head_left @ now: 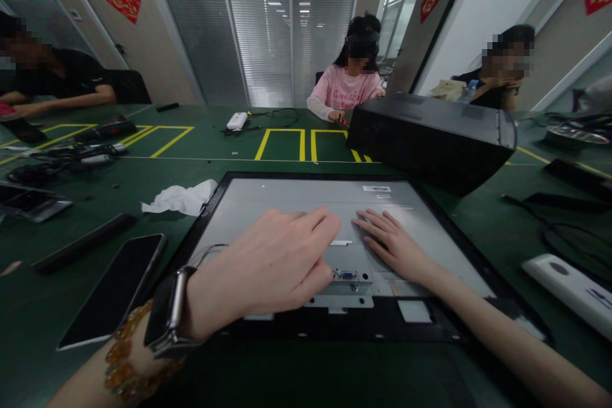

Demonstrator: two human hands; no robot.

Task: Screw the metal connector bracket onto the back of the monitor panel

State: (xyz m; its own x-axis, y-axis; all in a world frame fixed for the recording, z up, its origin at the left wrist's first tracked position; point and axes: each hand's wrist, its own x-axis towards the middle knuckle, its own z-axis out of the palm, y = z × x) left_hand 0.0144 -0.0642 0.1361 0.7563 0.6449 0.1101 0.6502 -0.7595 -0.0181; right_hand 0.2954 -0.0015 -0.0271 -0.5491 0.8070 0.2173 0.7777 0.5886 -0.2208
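Green table [217, 145]: panel [335, 196], back upward, long axis crosswise, left hand [277, 258] curled, grip unclear, right hand [396, 247] spread.

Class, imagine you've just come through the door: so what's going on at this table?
A person's bare hands are at a black-framed grey panel lying on the green table. The right hand is spread on the metal; the left hand is curled above it, near a blue connector, and whether it grips anything is hidden. A phone lies left of the panel. Across the table, a co-worker in pink sits by a large black casing.
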